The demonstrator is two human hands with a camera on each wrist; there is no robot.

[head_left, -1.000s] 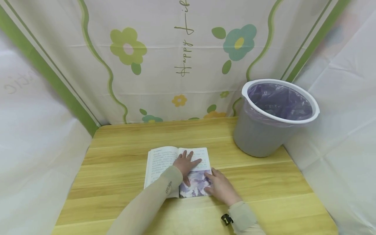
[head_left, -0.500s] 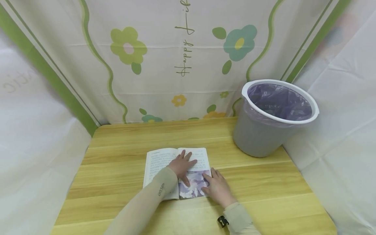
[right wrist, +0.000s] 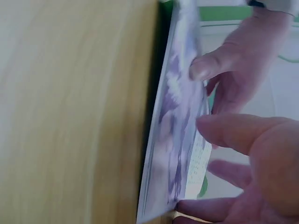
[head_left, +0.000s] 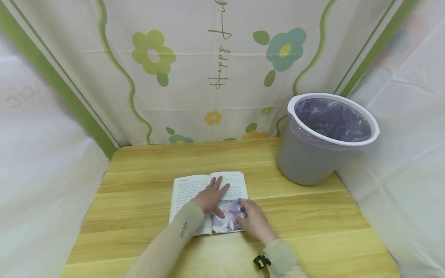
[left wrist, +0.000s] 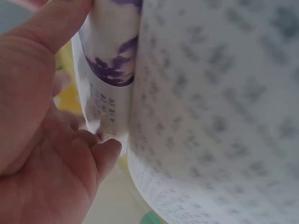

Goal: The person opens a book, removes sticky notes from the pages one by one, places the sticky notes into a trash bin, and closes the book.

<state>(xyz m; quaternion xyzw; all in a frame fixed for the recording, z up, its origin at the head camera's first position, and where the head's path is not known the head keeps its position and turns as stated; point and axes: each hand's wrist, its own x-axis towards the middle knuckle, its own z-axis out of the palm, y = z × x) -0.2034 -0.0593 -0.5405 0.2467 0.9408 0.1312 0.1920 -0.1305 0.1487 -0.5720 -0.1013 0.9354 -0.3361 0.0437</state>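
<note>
An open book lies on the wooden table, with printed text on both pages. The lower half of its right page carries a purple-and-white picture. My left hand rests across the middle of the book with spread fingers, its thumb at the picture. At the right page's outer edge, my right hand holds the page between thumb and fingers. In the right wrist view its thumb reaches over the picture. In the left wrist view the page bends beside my left fingers.
A grey bin with a white rim and a purple liner stands at the back right of the table. A flower-printed curtain hangs behind, and white cloth flanks the sides.
My left hand has shifted slightly left over the book. The right hand has moved a little left, and the right page's outer edge has come slightly inward with it.
</note>
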